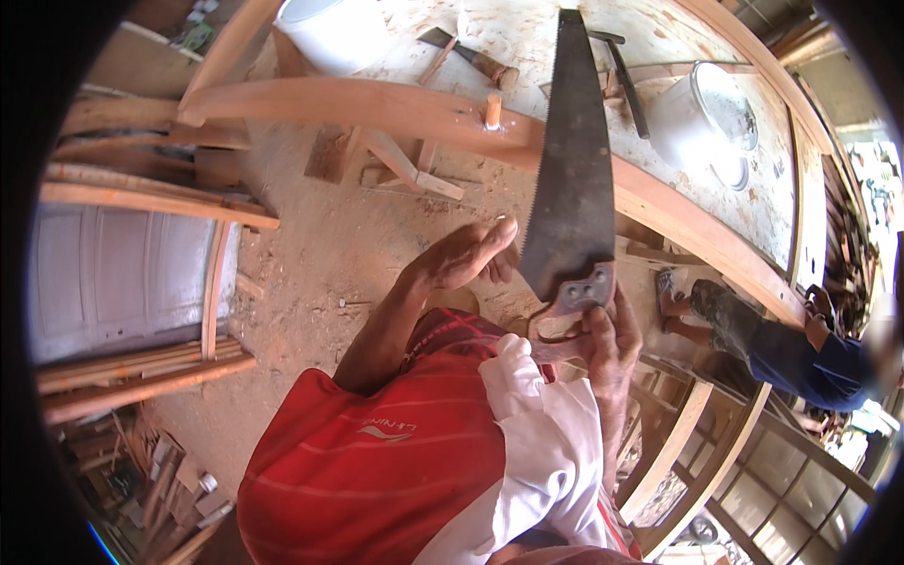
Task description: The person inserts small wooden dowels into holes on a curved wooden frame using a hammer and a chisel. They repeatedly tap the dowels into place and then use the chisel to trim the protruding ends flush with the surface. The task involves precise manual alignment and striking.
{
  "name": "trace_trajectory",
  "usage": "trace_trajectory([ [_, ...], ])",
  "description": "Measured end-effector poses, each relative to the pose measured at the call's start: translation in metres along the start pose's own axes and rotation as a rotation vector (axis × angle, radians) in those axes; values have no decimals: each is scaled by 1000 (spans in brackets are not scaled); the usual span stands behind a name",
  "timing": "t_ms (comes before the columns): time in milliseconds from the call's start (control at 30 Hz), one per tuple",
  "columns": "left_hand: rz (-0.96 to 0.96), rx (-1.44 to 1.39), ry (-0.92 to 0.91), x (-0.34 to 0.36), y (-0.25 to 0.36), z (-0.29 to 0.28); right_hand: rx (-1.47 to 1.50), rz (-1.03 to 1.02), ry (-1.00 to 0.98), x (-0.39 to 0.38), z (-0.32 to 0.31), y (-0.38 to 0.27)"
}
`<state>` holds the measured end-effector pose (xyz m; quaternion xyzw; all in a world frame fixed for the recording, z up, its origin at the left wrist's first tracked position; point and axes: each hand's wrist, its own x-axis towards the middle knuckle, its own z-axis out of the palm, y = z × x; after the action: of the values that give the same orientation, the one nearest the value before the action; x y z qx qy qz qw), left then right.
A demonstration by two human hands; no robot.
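A handsaw [576, 160] with a broad dark blade points away from me, its tip reaching over the workbench and its teeth on the left side. My right hand [614, 339] is wrapped round the saw's wooden handle, close to my body. My left hand [476, 252] is just left of the teeth near the blade's heel, thumb stretched out and fingers loosely bent, with nothing visible in it. Beyond the hands, a wooden beam [377, 102] runs along the bench's near edge. A short wooden peg [492, 111] stands up from it, left of the blade.
On the white-topped bench [527, 42] lie a hammer [623, 85], a wood-handled blade tool [471, 58] and two white buckets [330, 33] [692, 118]. Another person [800, 353] is at the right. Panelled door [122, 273] and timber at left; wood frames [669, 452] at lower right.
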<state>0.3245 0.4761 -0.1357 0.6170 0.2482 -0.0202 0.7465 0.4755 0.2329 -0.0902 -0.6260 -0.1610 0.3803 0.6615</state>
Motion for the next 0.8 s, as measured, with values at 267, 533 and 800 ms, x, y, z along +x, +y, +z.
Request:
trace_trajectory([
  [267,90,-160,77,-57,-54,119,15,6,-266,-29,-27,12],
  [533,87,-383,262,-125,-72,194,436,148,-354,-77,-47,27],
  [800,241,-694,446,-134,-78,242,390,242,-351,-83,-26,33],
])
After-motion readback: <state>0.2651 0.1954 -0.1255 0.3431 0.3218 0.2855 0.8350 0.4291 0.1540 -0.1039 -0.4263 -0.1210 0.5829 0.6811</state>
